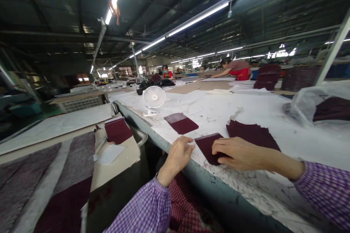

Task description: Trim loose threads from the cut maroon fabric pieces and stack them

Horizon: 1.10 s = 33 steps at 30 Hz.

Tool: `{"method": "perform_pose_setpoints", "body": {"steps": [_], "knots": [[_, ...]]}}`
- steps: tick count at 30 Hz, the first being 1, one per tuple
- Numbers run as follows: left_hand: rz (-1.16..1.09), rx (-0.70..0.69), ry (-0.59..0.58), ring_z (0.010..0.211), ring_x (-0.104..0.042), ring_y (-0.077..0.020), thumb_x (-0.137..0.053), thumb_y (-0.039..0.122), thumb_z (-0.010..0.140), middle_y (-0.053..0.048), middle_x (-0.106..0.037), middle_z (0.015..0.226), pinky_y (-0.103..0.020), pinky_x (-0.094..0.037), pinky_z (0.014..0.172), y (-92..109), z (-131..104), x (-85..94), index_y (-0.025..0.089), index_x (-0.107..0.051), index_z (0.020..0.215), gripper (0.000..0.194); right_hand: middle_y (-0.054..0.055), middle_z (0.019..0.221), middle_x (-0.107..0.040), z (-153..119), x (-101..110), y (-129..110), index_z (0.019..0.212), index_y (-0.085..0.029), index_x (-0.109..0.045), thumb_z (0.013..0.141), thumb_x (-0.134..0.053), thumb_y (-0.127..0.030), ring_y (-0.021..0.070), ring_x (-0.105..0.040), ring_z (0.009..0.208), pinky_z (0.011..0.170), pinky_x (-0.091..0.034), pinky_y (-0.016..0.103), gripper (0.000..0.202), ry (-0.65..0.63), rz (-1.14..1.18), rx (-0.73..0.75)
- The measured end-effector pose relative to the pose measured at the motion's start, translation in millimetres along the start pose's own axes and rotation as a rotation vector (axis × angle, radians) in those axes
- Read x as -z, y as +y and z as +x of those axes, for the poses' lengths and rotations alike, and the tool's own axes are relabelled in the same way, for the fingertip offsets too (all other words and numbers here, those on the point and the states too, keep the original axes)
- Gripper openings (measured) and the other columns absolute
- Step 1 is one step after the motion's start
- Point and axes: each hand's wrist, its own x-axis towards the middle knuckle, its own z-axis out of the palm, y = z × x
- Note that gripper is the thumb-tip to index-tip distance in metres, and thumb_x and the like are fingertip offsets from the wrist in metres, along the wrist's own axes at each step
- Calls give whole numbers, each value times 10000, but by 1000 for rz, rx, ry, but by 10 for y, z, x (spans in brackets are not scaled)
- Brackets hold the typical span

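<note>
White-topped table (213, 109) fills the lit hall; the right hand (237, 152) touches maroon cloth (206, 145), fingers bent, the left (179, 152) loosely curled, apart.

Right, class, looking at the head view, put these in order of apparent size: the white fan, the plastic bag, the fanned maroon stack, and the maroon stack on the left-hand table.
1. plastic bag
2. fanned maroon stack, partly behind the right forearm
3. white fan and left-hand maroon stack: too alike to rank

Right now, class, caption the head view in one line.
Right hand on dark red cloth, left hand at table edge, fan beyond.
</note>
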Motion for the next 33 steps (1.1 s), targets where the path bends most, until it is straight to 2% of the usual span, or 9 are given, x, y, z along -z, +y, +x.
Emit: {"method": "perform_pose_setpoints", "body": {"steps": [3, 7, 10, 14, 17, 19, 23, 27, 33], "knots": [[126, 28, -38, 1004, -561, -278, -573, 243, 778, -151, -638, 1030, -379, -401, 918, 27, 398, -261, 119, -640, 1049, 305, 46, 939, -587, -75, 21, 2, 926, -185, -570, 822, -535, -197, 176, -549, 863, 737, -421, 289, 110, -1, 78, -47], [192, 117, -216, 984, -564, -331, -595, 442, 753, -160, -657, 922, -427, -394, 892, 194, 749, -519, 151, -676, 809, 308, 46, 946, -582, -140, 31, -84, 914, -190, -569, 839, -507, -190, 182, -538, 886, 749, -421, 303, 98, 2, 110, -50], [179, 145, -329, 858, -596, -300, -599, 507, 722, -125, -651, 753, -382, -426, 812, 299, 827, -566, 181, -618, 626, 341, 32, 911, -592, -187, 73, -201, 896, -194, -581, 846, -513, -197, 166, -542, 858, 737, -420, 288, 84, -21, 163, -25], [125, 135, -398, 693, -558, -203, -691, 423, 639, -38, -599, 682, -287, -422, 654, 360, 791, -529, 175, -596, 683, 269, 11, 845, -609, -224, 145, -316, 855, -193, -601, 833, -558, -220, 143, -546, 804, 726, -410, 268, 55, -29, 220, 30], [-76, 165, -454, 608, -492, -120, -672, 295, 659, 27, -548, 640, -226, -382, 588, 420, 710, -484, 162, -603, 756, 178, 1, 724, -597, -219, 198, -217, 718, -174, -597, 849, -545, -262, 113, -532, 663, 655, -407, 246, 165, -29, 301, 67], [-351, 209, -454, 584, -475, -91, -656, 249, 671, 33, -540, 635, -205, -376, 577, 487, 634, -419, 144, -602, 754, 144, 19, 712, -594, -220, 239, -54, 708, -164, -589, 871, -510, -316, 119, -530, 631, 626, -416, 254, 236, 123, 334, -67], [-1007, 340, -448, 615, -558, -102, -730, 290, 631, -13, -608, 713, -220, -441, 625, 623, 481, -204, 119, -612, 845, 298, 115, 1131, -583, -258, 328, 238, 1139, -183, -543, 797, -589, -473, 221, -577, 963, 780, -476, 326, 450, 446, 566, -475], [-1019, 384, -473, 609, -580, -112, -791, 304, 578, -28, -632, 734, -228, -457, 610, 598, 390, -107, 120, -617, 842, 366, 111, 1108, -610, -273, 321, 234, 1287, -179, -433, 773, -618, -427, 236, -599, 972, 762, -504, 334, 600, 140, 1059, -490], [-544, 210, -521, 568, -496, -77, -627, 434, 762, 1, -607, 669, -195, -369, 541, 384, 392, -219, 115, -678, 839, 331, 35, 857, -618, -237, 50, 246, 1063, -149, -546, 655, -657, -226, 165, -585, 735, 565, -433, 230, 430, -25, 1015, -608]]}}
